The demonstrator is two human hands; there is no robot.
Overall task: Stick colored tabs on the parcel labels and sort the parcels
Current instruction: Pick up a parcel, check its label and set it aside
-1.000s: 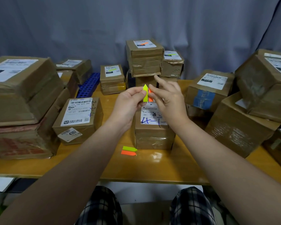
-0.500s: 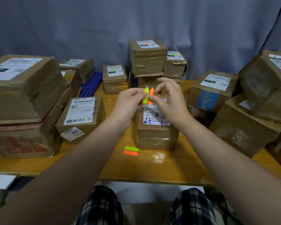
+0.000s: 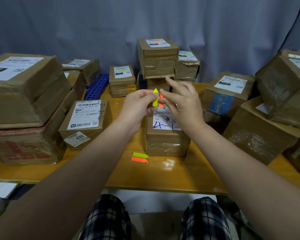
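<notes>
Both hands are raised just above the parcel inked "4-1" [image 3: 166, 135], which stands in the middle of the desk [image 3: 163, 177]. The left hand [image 3: 139, 108] pinches a green arrow tab [image 3: 155, 99] between thumb and fingertips, point upward. The right hand [image 3: 182, 105] meets it from the other side. Its thumb lies across an orange arrow tab [image 3: 161, 96] and nips it just behind the green one, while its index finger sticks out straight and the other fingers hang loosely curled. The two tabs overlap, above the far end of that parcel's white label [image 3: 164, 121].

Just in front of the same parcel, at its left corner, a spare green tab [image 3: 140, 155] and a spare orange tab [image 3: 139, 159] lie flat on the desk, side by side. To the parcel's left sits a lower parcel inked "2-3-4" [image 3: 87, 122]. Behind it rises a stack whose top box [image 3: 157, 58] carries an orange tab on its label. A blue perforated rack [image 3: 96, 87] lies behind and to the left, and larger cartons crowd both sides.
</notes>
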